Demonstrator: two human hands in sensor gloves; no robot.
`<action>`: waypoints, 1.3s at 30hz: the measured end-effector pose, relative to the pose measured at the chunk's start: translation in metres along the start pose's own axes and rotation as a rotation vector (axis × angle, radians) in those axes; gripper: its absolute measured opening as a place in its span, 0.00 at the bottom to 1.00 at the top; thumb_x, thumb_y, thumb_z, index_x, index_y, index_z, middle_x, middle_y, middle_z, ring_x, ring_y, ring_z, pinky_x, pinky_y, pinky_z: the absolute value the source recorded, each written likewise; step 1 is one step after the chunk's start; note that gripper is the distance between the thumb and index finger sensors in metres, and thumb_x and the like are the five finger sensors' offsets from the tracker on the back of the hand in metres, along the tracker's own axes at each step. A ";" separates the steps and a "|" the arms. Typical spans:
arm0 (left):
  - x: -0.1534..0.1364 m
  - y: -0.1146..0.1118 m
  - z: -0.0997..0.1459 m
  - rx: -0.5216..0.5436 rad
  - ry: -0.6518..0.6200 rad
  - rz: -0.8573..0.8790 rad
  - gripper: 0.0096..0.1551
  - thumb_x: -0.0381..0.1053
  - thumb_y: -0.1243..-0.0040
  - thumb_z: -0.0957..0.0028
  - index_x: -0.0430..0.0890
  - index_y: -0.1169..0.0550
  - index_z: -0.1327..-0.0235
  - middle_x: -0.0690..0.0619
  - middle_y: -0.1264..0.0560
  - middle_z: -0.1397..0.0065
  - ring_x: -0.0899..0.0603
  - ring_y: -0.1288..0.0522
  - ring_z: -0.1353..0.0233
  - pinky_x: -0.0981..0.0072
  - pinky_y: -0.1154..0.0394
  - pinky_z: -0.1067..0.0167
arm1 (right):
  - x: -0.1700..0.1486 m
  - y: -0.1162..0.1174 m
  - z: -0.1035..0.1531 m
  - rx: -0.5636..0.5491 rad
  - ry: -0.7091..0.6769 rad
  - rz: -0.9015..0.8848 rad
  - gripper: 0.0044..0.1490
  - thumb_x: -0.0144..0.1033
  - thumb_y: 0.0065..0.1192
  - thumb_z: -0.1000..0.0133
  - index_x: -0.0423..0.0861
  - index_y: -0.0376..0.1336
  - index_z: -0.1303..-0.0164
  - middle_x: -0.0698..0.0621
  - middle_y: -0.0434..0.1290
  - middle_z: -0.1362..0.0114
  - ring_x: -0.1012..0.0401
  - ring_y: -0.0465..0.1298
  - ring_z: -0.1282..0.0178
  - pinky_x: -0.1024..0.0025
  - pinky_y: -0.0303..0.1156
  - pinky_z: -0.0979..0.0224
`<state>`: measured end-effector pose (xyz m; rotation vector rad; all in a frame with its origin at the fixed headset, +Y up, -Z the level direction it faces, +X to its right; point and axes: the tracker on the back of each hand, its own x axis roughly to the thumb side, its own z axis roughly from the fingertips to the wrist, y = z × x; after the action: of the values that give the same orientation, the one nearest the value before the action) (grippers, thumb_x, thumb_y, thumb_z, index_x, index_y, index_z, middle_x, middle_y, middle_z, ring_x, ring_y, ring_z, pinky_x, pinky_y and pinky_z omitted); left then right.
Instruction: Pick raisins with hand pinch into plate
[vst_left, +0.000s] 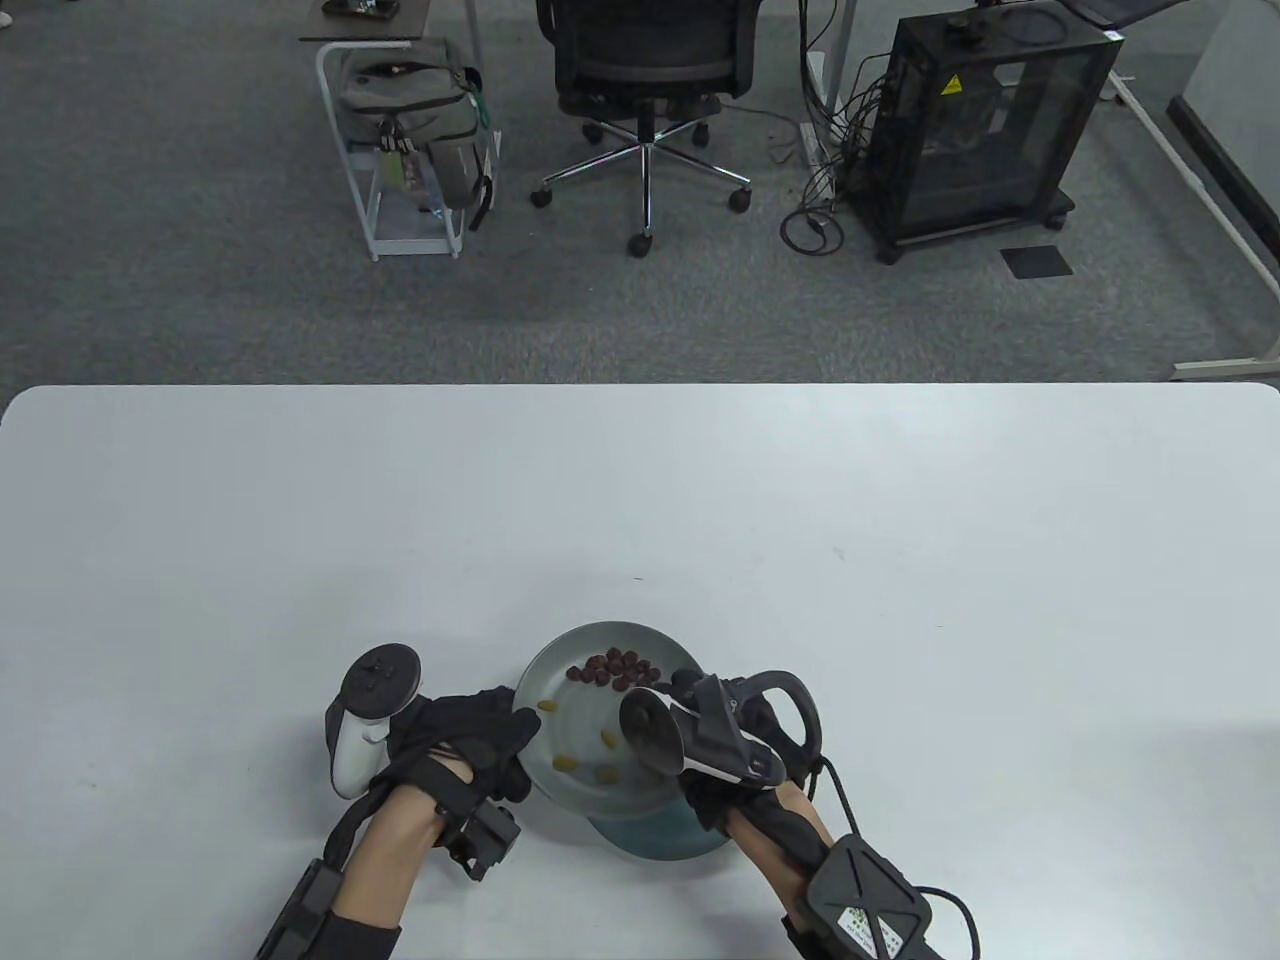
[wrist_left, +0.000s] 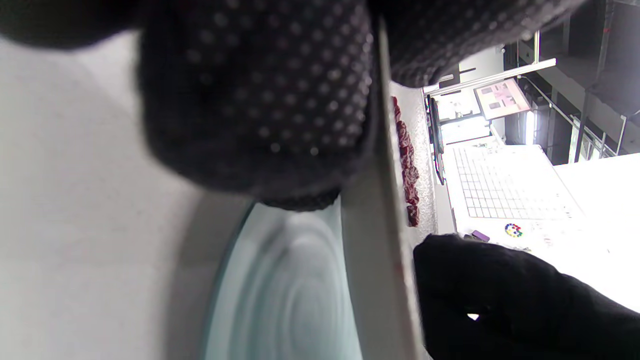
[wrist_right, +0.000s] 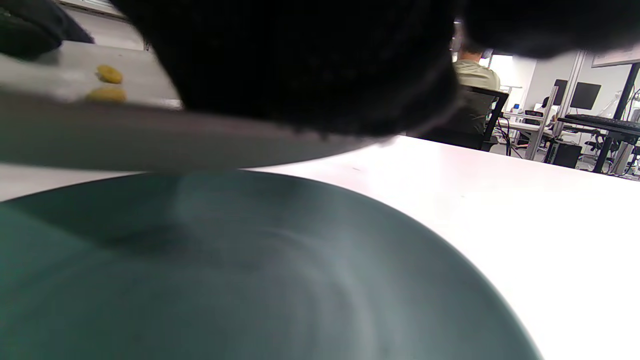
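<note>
Where carpet begins, white table; beyond, office chair.

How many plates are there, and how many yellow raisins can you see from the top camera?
Grey plate: 1
Teal plate underneath: 1
Yellow raisins: 4
Dark red raisins: a heap, too clumped to count
Total countable: 6
</note>
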<state>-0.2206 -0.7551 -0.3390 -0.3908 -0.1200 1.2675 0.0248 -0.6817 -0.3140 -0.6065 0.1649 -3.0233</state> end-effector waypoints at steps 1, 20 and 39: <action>0.000 0.000 0.000 0.001 0.000 0.000 0.30 0.45 0.35 0.50 0.21 0.25 0.49 0.37 0.09 0.60 0.46 0.12 0.78 0.54 0.19 0.74 | 0.000 0.001 0.000 -0.004 -0.005 0.008 0.27 0.36 0.86 0.56 0.48 0.77 0.46 0.46 0.86 0.43 0.65 0.85 0.75 0.69 0.83 0.68; -0.001 -0.001 -0.001 -0.014 0.009 0.000 0.30 0.45 0.34 0.50 0.21 0.25 0.49 0.36 0.09 0.60 0.46 0.12 0.78 0.55 0.19 0.75 | -0.003 0.011 -0.005 0.062 -0.018 -0.057 0.31 0.36 0.84 0.55 0.40 0.74 0.43 0.42 0.86 0.49 0.66 0.84 0.76 0.69 0.83 0.70; -0.002 -0.002 0.000 -0.009 0.028 -0.019 0.30 0.46 0.35 0.49 0.22 0.24 0.49 0.38 0.09 0.60 0.46 0.11 0.78 0.55 0.19 0.74 | -0.006 0.011 -0.003 0.008 -0.031 -0.055 0.26 0.40 0.87 0.57 0.49 0.77 0.50 0.47 0.88 0.51 0.67 0.85 0.80 0.71 0.83 0.73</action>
<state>-0.2191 -0.7574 -0.3385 -0.4144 -0.1051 1.2426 0.0297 -0.6923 -0.3203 -0.6681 0.1370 -3.0635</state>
